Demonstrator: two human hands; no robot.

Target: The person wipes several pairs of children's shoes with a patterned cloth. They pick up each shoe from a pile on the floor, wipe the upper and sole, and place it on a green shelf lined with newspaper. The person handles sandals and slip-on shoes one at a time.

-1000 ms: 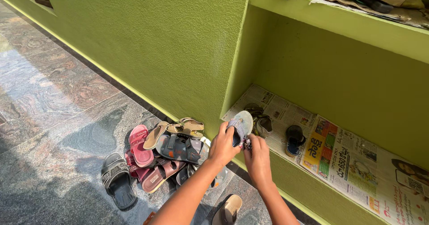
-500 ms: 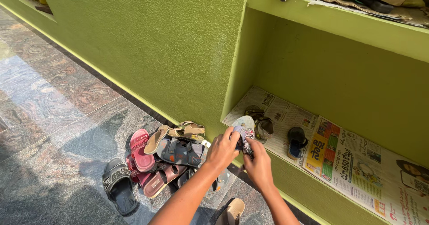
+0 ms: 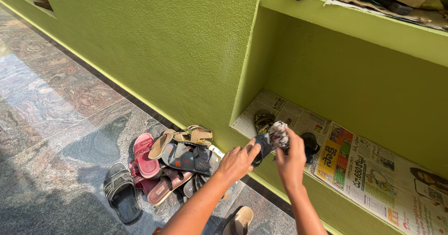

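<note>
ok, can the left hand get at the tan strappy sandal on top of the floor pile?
Probably yes: the left hand holds a dark sandal, but the tan sandal lies uncovered on the pile beside it.

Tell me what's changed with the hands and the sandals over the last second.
Both hands carried the footwear from the ledge's front edge into the niche. The right hand now lifts a patterned sandal over the newspaper; the left hand has its fingers on a dark sandal beside it. Earlier the two were pressed together between the hands. The pile of sandals on the floor and the blue shoe on the shelf stayed put.
</note>
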